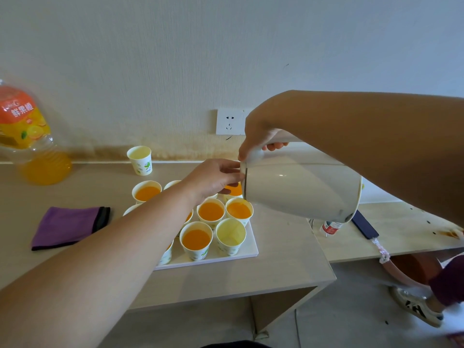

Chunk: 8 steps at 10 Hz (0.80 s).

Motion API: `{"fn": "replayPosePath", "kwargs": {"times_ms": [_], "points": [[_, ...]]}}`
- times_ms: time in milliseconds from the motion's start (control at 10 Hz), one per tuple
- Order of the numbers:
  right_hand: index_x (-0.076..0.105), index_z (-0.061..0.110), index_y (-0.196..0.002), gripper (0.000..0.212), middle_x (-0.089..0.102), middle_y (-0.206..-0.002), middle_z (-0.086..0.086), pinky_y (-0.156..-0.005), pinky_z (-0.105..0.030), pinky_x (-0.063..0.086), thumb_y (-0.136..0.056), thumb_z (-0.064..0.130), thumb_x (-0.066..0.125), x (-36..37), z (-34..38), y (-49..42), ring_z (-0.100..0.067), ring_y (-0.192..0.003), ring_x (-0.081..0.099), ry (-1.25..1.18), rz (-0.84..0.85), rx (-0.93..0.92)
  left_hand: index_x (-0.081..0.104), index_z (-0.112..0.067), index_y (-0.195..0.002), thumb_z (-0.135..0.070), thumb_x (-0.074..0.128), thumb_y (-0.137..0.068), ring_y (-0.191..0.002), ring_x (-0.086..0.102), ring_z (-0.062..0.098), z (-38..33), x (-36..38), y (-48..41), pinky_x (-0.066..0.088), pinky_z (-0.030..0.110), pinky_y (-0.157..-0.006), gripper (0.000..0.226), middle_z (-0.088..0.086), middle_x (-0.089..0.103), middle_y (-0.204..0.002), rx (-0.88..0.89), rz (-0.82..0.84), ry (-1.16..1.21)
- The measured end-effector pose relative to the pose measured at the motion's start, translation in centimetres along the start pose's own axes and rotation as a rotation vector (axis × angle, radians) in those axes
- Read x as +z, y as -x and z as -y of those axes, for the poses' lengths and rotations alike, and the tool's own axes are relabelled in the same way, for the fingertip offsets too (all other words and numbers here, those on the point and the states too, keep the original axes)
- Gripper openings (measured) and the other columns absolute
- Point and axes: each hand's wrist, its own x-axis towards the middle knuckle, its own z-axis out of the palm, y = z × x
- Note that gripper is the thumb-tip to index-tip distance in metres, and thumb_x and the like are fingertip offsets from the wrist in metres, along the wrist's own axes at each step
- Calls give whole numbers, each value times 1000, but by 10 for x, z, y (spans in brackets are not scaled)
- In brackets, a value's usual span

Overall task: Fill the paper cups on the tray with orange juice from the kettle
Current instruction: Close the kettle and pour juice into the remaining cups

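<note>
Tray on beige table — white wall

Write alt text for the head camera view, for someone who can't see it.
A person's right hand tilts a white plastic kettle over a white rectangular tray of patterned paper cups, most holding orange juice, while the left hand touches the kettle's rim. The near-right cup is empty. A folded purple cloth lies to the left.

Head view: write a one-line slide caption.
Right hand tilts the kettle over the tray of paper cups, most holding orange juice; left hand at its mouth.
</note>
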Motion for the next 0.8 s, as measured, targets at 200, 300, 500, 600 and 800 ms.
{"fn": "replayPosePath", "kwargs": {"times_ms": [200,300,500,600,800], "points": [[68,10,-111,51,65,-91,-8,-68,-36,50,-76,47,70,2,2,6,-27,-75,60,32,-36,14,65,-21,-118,-27,68,-86,-95,67,16,1,0,2,55,34,-86,33,-3,70,-96,-2,8,8],[68,10,-109,50,66,-89,-7,-68,-35,51,-76,48,69,2,2,9,-25,-74,60,76,-55,16,65,-23,-116,-25,68,-86,-94,67,16,0,0,2,55,33,-86,30,-4,70,-94,-2,10,20],[67,8,-104,49,64,-84,-7,-66,-34,49,-79,50,67,3,-1,10,-24,-71,58,51,-58,-17,64,-23,-117,-26,68,-86,-96,67,15,0,-1,2,55,32,-85,32,-3,70,-97,-1,5,12],[60,8,-85,47,55,-68,-5,-58,-28,47,-84,55,59,3,-1,12,-21,-58,52,104,-24,-4,64,-23,-119,-27,68,-86,-96,66,14,1,-2,1,55,32,-86,33,-3,70,-99,3,4,6],[59,7,-85,50,57,-67,-7,-61,-29,49,-85,56,55,5,-5,20,-22,-58,55,143,-37,-25,64,-28,-114,-25,67,-87,-98,65,16,2,-1,2,55,30,-84,28,-1,70,-104,14,12,0]]}}
